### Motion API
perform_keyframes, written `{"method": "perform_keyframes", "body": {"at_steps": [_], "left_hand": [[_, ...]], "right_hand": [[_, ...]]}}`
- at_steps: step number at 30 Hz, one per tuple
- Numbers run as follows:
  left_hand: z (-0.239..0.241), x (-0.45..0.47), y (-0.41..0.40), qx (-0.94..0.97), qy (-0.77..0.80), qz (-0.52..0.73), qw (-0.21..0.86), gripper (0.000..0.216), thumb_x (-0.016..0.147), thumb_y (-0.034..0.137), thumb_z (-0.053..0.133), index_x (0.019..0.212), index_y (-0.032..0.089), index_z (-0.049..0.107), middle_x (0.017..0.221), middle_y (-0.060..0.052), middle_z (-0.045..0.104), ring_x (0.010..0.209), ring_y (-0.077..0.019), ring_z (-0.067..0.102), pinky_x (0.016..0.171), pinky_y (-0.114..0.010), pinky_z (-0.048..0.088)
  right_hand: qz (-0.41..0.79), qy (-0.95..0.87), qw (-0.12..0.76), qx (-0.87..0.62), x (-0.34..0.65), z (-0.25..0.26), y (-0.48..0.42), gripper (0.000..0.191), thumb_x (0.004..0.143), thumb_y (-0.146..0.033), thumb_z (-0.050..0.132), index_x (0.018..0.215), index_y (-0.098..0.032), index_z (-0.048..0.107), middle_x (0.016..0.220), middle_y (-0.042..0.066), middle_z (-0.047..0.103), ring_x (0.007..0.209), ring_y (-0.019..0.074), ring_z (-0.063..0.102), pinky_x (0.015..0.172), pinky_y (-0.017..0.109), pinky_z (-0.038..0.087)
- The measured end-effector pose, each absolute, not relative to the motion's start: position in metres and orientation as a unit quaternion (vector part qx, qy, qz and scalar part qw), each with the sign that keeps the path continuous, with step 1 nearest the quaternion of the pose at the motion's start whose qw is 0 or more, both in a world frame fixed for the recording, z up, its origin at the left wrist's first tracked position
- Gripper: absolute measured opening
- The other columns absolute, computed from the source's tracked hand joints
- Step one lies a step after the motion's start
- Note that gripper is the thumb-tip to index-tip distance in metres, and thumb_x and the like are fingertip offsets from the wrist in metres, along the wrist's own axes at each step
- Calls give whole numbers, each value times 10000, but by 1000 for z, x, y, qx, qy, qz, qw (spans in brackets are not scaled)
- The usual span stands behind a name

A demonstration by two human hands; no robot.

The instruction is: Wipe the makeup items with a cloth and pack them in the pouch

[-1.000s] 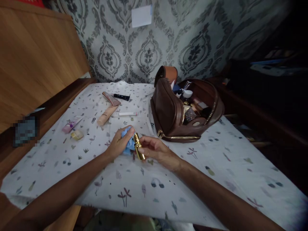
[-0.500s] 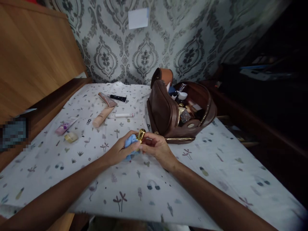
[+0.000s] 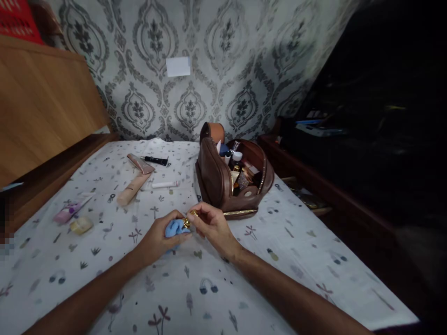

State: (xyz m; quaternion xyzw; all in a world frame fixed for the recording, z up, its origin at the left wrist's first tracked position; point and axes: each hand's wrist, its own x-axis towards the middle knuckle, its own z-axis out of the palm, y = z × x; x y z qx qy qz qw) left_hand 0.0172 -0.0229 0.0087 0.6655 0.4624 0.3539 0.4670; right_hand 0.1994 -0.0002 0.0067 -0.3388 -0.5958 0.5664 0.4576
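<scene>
Two bare hands meet just above the white printed sheet (image 3: 279, 242), near the open brown leather pouch (image 3: 214, 181). The left hand (image 3: 153, 239) is closed around a soft blue cloth (image 3: 172, 229); the right hand (image 3: 211, 225) pinches a small shiny gold tube (image 3: 186, 223) against it. The tube looks light, hard and slippery, best gripped across its sides.

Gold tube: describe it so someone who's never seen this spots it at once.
On the printed sheet, before the open brown bag, two hands meet. The right hand pinches the gold tube against a blue cloth in the left hand. Unlike the tubes lying on the sheet, it is shiny gold.
</scene>
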Motion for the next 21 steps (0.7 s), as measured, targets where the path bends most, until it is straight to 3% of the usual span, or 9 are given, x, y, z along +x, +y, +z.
{"method": "perform_keyframes", "body": {"at_steps": [6, 11, 14, 21], "left_hand": [[6, 18, -21, 595, 467, 441, 482, 485, 848, 631, 611, 690, 184, 508, 598, 40, 424, 544, -101, 402, 502, -213, 370], [2, 22, -17, 472, 519, 476, 530, 556, 734, 718, 683, 741, 169, 590, 618, 26, 502, 545, -109, 478, 448, -205, 400], [7, 25, -15, 402, 534, 474, 573, 639, 608, 769, 740, 735, 158, 602, 542, 45, 498, 463, -86, 442, 386, -184, 358], [15, 24, -11, 332, 488, 490, 642, 609, 536, 671, 846, 715, 139, 607, 483, 72, 508, 372, -43, 389, 332, -145, 313]], "right_hand": [[606, -570, 449, -325, 198, 5, 0, 461, 749, -635, 748, 824, -207, 592, 575, -70, 512, 463, 80, 436, 458, 227, 355], [608, -570, 461, -304, 197, 3, -1, 448, 751, -617, 758, 855, -209, 605, 591, -64, 537, 496, 84, 452, 488, 226, 376], [593, -588, 464, -294, 198, 3, -2, 419, 769, -594, 755, 889, -215, 623, 646, -45, 560, 537, 96, 466, 510, 235, 389], [411, -713, 486, -293, 203, 7, -7, 305, 879, -519, 683, 928, -218, 696, 822, 22, 649, 740, 156, 594, 629, 267, 467]]}}
